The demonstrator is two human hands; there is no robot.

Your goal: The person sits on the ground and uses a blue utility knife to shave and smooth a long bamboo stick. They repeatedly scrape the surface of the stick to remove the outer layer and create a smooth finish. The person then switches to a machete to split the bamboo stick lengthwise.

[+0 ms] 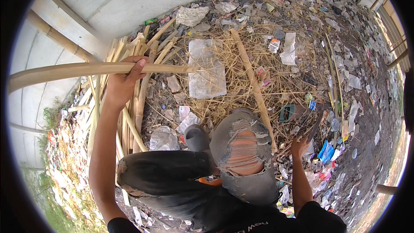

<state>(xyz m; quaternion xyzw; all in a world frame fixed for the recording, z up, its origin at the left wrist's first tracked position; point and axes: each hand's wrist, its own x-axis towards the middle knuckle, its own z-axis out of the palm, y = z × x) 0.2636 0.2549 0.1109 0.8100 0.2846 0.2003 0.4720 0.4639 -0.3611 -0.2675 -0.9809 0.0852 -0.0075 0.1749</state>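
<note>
My left hand [130, 72] is closed around a long split bamboo strip [64, 72], held level. One end of the strip runs out to the far left, and the other reaches over a flat pale slab [207, 84] on the ground. Low on the right, my right hand [299, 147] is wrapped round the lower end of a machete [317, 125], whose dark blade points up and away. The machete's handle is hidden in my fist. Straw-like bamboo shavings [235, 56] lie around the slab.
A pile of bamboo strips [141, 99] leans at the left, by a pale panel wall [108, 0]. A round bamboo pole [251, 77] lies in front of my knee. A rock [192, 16] sits farther back. Plastic litter covers the ground, with a blue wrapper [326, 152] near my right hand.
</note>
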